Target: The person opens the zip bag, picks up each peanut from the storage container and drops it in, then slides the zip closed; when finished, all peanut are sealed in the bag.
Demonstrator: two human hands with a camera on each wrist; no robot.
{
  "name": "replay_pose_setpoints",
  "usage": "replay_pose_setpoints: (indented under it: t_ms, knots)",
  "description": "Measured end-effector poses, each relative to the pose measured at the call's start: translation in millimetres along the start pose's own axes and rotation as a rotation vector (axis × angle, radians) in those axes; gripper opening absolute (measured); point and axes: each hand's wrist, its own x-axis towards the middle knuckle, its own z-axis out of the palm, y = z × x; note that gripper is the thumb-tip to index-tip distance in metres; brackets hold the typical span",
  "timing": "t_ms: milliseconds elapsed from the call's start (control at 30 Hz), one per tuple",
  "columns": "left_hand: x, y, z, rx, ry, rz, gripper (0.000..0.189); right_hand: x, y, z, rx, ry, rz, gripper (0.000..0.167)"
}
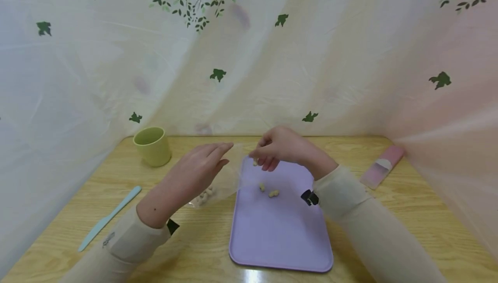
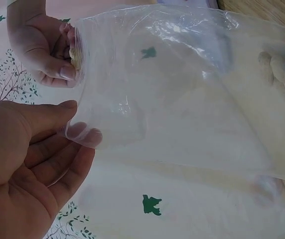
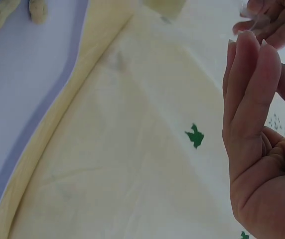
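My left hand [image 1: 194, 170] pinches one corner of the mouth of a clear plastic bag [image 2: 182, 109], its thumb on the near side and fingertips showing through the film. Several peanuts [image 2: 282, 69] lie at the bag's far end in the left wrist view. Right at the bag's mouth is my right hand [image 1: 280, 149], thumb and fingers curled round a peanut [image 2: 73, 57] that is mostly hidden by them. Below that hand, two peanuts [image 1: 274, 193] rest on the upper half of a purple tray [image 1: 280, 239].
Left of the bag stands a green cup [image 1: 155, 146] at the back of the wooden table. A pale blue plastic knife [image 1: 110, 218] lies at the left. A pink and clear packet [image 1: 383, 167] lies right of the tray. A patterned curtain [image 1: 249, 58] hangs behind.
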Motion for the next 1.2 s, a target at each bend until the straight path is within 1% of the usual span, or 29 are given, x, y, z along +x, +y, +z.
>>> replay_pose_setpoints:
  t_ms: [133,333,567,800,967,1100,1200]
  knots:
    - [-0.3,0.4,-0.3,0.001,-0.006,-0.003,0.046,-0.9,-6,7,-0.004,-0.010,-0.005,0.024]
    - [-0.9,0.1,0.7,0.004,-0.006,0.001,0.048,0.4,-8,15,-0.015,-0.021,-0.004,0.022]
    - [-0.8,0.9,-1.0,0.003,0.002,0.007,0.048,1.9,-7,19,-0.056,-0.017,-0.013,0.024]
    - [-0.9,1.2,-0.9,0.007,-0.007,0.001,0.047,1.6,-6,12,-0.064,0.006,-0.008,0.030]
    - [-1.6,0.6,-0.4,-0.003,-0.009,-0.005,0.047,3.2,-1,2,-0.062,0.035,-0.002,0.029]
    - [-2.5,0.6,-0.2,-0.004,-0.014,-0.013,0.048,6.7,10,-7,-0.062,0.049,0.027,0.031]
    - [-2.8,1.1,-1.3,-0.002,-0.021,-0.022,0.049,10.9,20,-11,-0.069,0.054,0.056,0.029]
